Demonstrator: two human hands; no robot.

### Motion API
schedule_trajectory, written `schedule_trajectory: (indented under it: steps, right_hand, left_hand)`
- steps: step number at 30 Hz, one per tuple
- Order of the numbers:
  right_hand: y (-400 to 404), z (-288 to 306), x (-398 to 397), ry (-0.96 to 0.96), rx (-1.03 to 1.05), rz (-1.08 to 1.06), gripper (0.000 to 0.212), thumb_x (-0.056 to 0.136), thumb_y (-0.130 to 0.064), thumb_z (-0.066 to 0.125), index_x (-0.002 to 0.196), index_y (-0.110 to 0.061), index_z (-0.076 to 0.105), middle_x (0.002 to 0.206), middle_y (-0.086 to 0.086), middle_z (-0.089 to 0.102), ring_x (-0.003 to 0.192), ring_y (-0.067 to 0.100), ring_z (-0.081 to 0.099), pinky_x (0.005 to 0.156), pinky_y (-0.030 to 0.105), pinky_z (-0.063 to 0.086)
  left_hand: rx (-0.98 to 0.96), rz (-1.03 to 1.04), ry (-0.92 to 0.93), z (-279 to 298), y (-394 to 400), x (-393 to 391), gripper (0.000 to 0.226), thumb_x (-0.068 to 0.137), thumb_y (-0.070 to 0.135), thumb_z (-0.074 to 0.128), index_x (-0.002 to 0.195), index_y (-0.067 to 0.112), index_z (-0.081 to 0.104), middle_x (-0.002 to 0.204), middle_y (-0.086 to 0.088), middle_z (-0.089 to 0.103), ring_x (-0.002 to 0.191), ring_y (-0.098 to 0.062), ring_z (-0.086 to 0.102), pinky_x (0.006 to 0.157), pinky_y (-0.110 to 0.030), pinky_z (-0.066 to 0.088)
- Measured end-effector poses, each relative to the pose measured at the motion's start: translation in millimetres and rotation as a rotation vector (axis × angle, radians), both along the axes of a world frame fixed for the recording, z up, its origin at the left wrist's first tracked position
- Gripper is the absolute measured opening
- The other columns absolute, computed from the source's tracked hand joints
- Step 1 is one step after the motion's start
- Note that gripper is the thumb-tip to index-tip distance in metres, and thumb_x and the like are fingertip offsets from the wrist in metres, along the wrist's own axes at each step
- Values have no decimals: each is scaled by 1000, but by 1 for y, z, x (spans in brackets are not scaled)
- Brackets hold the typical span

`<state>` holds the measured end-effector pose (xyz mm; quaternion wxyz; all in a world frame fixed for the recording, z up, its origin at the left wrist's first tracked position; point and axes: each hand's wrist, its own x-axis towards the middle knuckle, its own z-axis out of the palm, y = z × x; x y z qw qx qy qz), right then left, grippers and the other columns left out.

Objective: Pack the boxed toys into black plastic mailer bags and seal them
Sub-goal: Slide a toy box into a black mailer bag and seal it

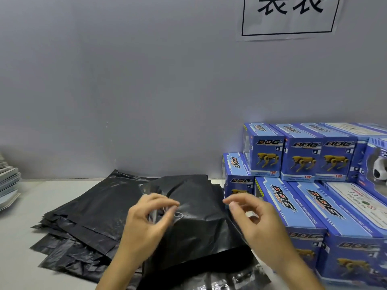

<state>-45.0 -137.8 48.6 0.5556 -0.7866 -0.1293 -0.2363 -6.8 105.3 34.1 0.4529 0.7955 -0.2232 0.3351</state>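
Note:
A black mailer bag point(199, 216) bulges over a box-shaped load in front of me; the box itself is hidden inside. My left hand point(150, 218) hovers at the bag's top left and pinches a thin pale strip near the bag's flap. My right hand point(253, 218) is at the bag's right side, fingers loosely curled, thumb and forefinger close together; whether it holds anything cannot be told. Blue "DOG" toy boxes point(303, 160) are stacked to the right.
A pile of flat black mailer bags point(83, 222) lies to the left on the pale table point(25, 237). A stack of papers point(8, 185) sits at the far left edge. A grey wall with a paper sign point(289, 17) stands behind.

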Motion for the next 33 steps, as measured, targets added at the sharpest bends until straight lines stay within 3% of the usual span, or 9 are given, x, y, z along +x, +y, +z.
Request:
schedule_trajectory:
  steps: [1, 3, 7, 13, 19, 23, 26, 30, 33]
  right_hand:
    - [2, -5, 2, -35, -105, -24, 19, 93, -20, 66, 83, -33, 74, 82, -14, 69, 75, 7, 64, 67, 5, 43]
    - [6, -16, 6, -3, -279, -12, 18, 92, -19, 67, 83, -33, 75, 85, -17, 69, 82, 4, 63, 72, 4, 42]
    - [4, -39, 16, 182, -500, 58, 23, 95, -15, 59, 92, -30, 77, 88, -14, 68, 86, 2, 61, 74, 9, 44]
    - [-7, -51, 25, 293, -575, 94, 62, 80, 13, 42, 104, -35, 72, 106, -15, 64, 100, 3, 58, 87, 11, 47]
    - [4, -56, 26, 170, -535, 60, 51, 93, 2, 41, 116, -34, 69, 124, -25, 54, 123, -7, 43, 100, -4, 19]
    - [2, -50, 27, 205, -358, -5, 56, 86, 12, 40, 101, -29, 76, 116, -18, 62, 115, -4, 50, 93, -7, 23]
    - [0, -45, 26, 195, -308, -40, 59, 76, 21, 40, 89, -22, 79, 104, -13, 68, 106, 0, 58, 88, -5, 31]
    - [-7, -43, 26, 251, -360, -51, 61, 73, 20, 37, 81, -22, 81, 120, -10, 65, 120, 7, 50, 97, 6, 31]
    - [-11, -42, 24, 308, -432, -20, 65, 71, 20, 38, 83, -27, 80, 130, -16, 55, 122, 5, 42, 82, -5, 30]
  left_hand:
    - [74, -70, 13, 1, -3, -3, 1, 84, 28, 79, 84, 27, 80, 82, 13, 73, 80, -11, 66, 70, -21, 51]
    - [239, -180, 173, -1, -6, -6, 15, 84, 41, 71, 81, 28, 79, 73, 14, 71, 64, -10, 64, 60, -22, 51]
    - [529, -220, 427, -9, 1, -2, 10, 88, 34, 67, 87, 30, 76, 70, 19, 69, 65, -6, 65, 63, -22, 53]
    - [444, -167, 478, -12, 13, 5, 19, 93, 16, 64, 91, 31, 76, 72, 18, 72, 67, -7, 69, 67, -27, 56]
    - [288, 6, 361, -23, 15, 13, 33, 90, -3, 57, 92, 23, 77, 83, 17, 74, 84, 3, 67, 79, -16, 51]
    - [156, -37, 438, -21, 29, 15, 62, 77, -20, 41, 75, 30, 79, 78, 11, 75, 59, -5, 63, 59, -21, 49]
    - [176, -50, 496, -19, 46, 17, 72, 71, -26, 36, 73, 32, 80, 89, 12, 76, 90, -12, 71, 82, -34, 58]
    - [353, -118, 527, -17, 49, 13, 83, 70, -27, 38, 85, 45, 77, 115, 29, 65, 121, 6, 53, 104, -28, 45]
    - [500, -120, 559, -22, 52, 14, 71, 81, -17, 54, 90, 51, 73, 136, 33, 41, 136, 5, 32, 115, -39, 31]
